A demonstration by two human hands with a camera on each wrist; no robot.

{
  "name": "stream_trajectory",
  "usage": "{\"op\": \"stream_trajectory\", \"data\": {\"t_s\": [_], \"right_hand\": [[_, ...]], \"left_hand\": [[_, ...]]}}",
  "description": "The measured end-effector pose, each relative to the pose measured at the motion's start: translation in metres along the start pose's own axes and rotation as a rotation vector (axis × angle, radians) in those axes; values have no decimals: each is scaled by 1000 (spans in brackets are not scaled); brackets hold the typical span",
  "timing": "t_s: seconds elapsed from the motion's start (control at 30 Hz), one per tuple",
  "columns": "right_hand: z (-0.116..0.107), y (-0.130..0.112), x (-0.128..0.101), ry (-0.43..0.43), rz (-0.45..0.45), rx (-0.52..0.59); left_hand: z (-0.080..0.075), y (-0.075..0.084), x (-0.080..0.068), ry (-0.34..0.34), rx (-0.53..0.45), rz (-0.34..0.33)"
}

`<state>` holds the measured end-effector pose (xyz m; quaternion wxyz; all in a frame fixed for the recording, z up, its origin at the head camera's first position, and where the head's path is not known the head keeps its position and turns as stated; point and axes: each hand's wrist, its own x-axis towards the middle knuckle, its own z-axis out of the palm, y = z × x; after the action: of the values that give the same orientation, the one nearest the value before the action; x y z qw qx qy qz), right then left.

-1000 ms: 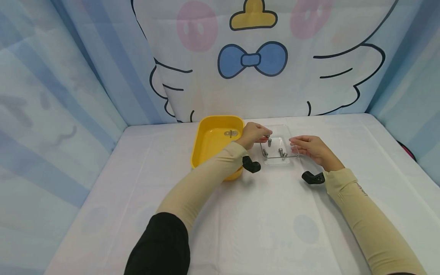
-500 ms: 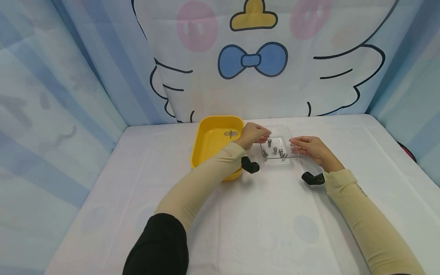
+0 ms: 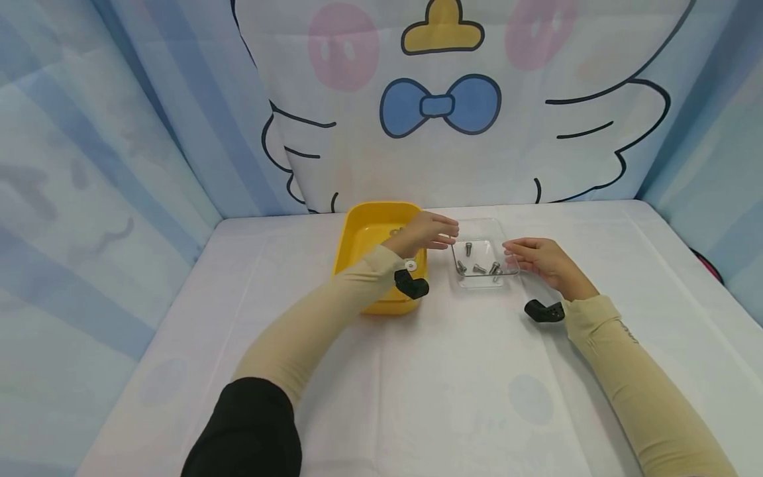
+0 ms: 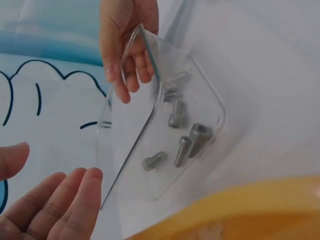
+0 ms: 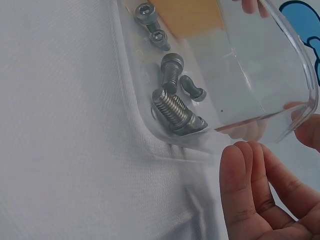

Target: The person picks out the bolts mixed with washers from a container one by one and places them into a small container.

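Observation:
My left hand hovers over the right rim of a yellow tray, its fingers extended with nothing between them. In the left wrist view, its thumb and fingers stand apart beside a clear plastic box. Several silver socket-head screws of different sizes lie loose on the box floor. My right hand holds the box's right side near a corner, thumb and fingers on the wall, as the right wrist view shows.
Small metal pieces lie in the yellow tray, partly covered by the left hand. A round washer-like piece shows beside the left wrist. The white tablecloth spreads in front, and a printed curtain hangs behind.
A screw that was at my left fingertips dropped into the clear box. My left hand then drew back left over the yellow tray, fingers straightening. The right hand stayed on the box.

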<state>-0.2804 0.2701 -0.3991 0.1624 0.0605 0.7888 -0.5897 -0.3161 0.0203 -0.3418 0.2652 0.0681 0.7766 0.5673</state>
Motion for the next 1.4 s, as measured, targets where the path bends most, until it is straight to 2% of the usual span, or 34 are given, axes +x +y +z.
{"op": "stream_trajectory", "data": {"t_s": [0.17, 0.33, 0.5, 0.7, 0.83, 0.97, 1.17, 1.4], "right_hand": [[-1, 1, -2, 8, 4, -14], [-3, 2, -3, 15, 7, -6], [-5, 3, -4, 20, 4, 9], [-6, 3, -4, 21, 0, -7], [-5, 2, -4, 19, 1, -21], [-4, 1, -4, 19, 5, -22], [-2, -1, -5, 15, 0, -12], [-1, 0, -5, 4, -25, -10]], "left_hand": [[-18, 4, -12, -32, 62, -16], [-39, 5, -22, 5, 83, 8], [-58, -1, -22, 58, 78, 46], [-71, -18, -9, 100, 130, 122], [-75, -33, 9, 146, 221, 188], [-72, -44, 24, 194, 307, 217], [-68, -52, 40, 253, 398, 219], [-70, -62, 48, 240, 447, 182]]}}
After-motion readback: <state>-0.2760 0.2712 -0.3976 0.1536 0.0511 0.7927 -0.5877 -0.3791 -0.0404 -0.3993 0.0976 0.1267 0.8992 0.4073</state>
